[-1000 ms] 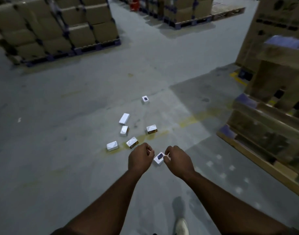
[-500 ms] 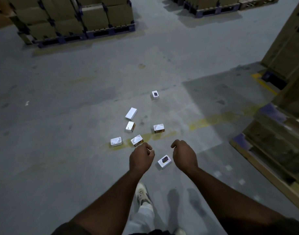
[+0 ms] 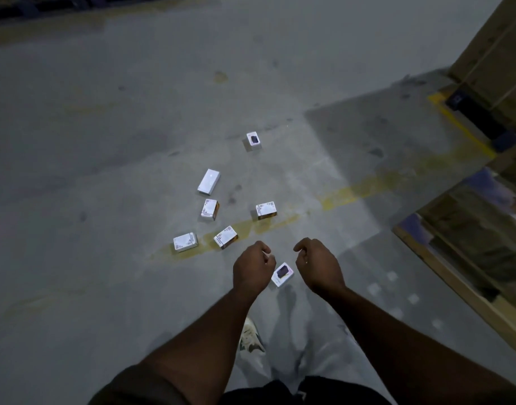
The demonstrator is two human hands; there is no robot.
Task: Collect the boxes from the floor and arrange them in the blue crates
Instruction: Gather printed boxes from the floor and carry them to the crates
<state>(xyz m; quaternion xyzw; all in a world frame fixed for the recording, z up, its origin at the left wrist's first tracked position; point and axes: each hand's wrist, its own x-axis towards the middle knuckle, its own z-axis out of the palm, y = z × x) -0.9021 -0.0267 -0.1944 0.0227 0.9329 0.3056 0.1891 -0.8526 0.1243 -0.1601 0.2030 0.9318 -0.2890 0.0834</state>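
Left hand: your left hand hangs out in front of you over the floor, knuckles up, fingers curled loosely inward and holding nothing.
Right hand: your right hand is level with it, fingers also loosely curled, thumb and forefinger a little apart, empty.
Nearest box: a white box with a dark print on top lies on the concrete floor, seen between your two hands; whether either hand touches it you cannot tell from this view.
Other boxes: six more lie scattered ahead of you. A labelled box and another sit on the worn yellow floor line; a third labelled box is just beyond that line; a fourth lies near a plain white box; the farthest box shows a dark print.
Right edge: a wooden pallet with wrapped cartons stands at your right.
Your feet: one pale shoe shows below your arms.
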